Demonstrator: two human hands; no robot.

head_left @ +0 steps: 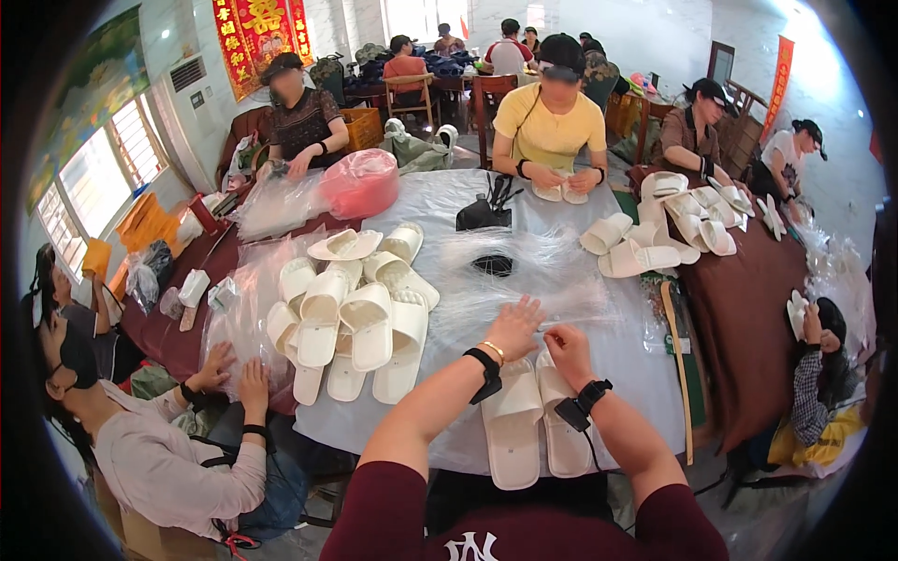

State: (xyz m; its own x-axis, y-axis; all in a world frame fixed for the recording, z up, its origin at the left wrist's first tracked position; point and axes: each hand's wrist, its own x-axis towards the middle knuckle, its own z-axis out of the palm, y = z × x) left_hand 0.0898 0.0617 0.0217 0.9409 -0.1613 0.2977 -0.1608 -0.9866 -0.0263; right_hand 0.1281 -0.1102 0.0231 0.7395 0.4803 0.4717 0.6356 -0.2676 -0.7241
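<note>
My left hand (516, 329) lies open, fingers stretched out, at the near edge of a spread of thin clear plastic strands (561, 285). Close beside it, my right hand (567, 353) is closed with its fingertips pinched together; whatever is between them is too small to make out. Below both hands, a pair of white slippers lies at the table's near edge: the left slipper (514, 435) and the right slipper (565, 432). My forearms and hands cover their far ends. Dark bands with small boxes sit on both my wrists.
White slippers (365, 313) are heaped to the left, and another slipper heap (669, 229) lies at far right. A black bag (484, 213), a pink roll (360, 182) and a wooden stick (675, 365) rest on the table. Across it, a person in yellow (550, 131) handles slippers; others sit around.
</note>
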